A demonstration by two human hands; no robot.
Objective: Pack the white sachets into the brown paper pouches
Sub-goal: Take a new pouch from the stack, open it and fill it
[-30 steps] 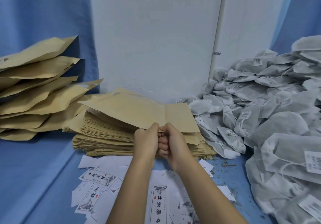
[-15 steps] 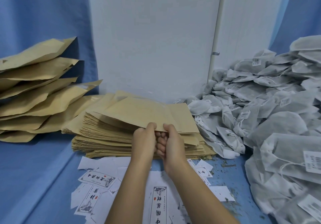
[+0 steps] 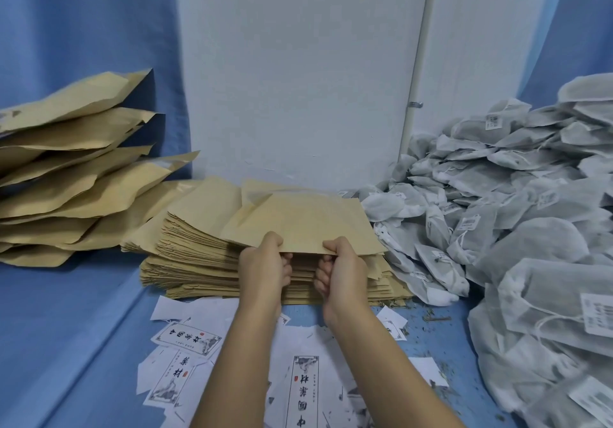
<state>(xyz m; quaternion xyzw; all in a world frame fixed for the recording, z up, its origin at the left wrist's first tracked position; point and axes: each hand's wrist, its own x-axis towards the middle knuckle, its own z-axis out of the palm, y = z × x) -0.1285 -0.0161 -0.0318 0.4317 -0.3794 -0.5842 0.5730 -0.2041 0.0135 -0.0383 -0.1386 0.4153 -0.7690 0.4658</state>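
Gripping the near edge of one brown paper pouch (image 3: 305, 222), both hands stood side by side over the middle of the table. The left hand (image 3: 265, 261) pinched the edge with the thumb on top and the fingers curled below it. The right hand (image 3: 341, 268) held the same edge in the same way, a little apart from the left one. The pouch was lifted at its near side and lay tilted over the stack of flat pouches (image 3: 192, 255), which rested on the blue cloth (image 3: 66, 328) just behind the hands. Whether the mouth of the pouch was open, I could not tell.

To the right, the white sachets (image 3: 514, 212) lay in a big loose heap that touched the right side of the stack; many of them carried small tags on strings. To the left, well apart from the sachets, a pile of bulging pouches (image 3: 66, 175) leaned one over the other.

Under the forearms, printed paper labels (image 3: 185, 338) were scattered on the cloth, some face up with black characters. Small dry crumbs lay near them on the right. Behind everything stood a white wall (image 3: 292, 79) with a thin white pipe (image 3: 419, 62) running upright.
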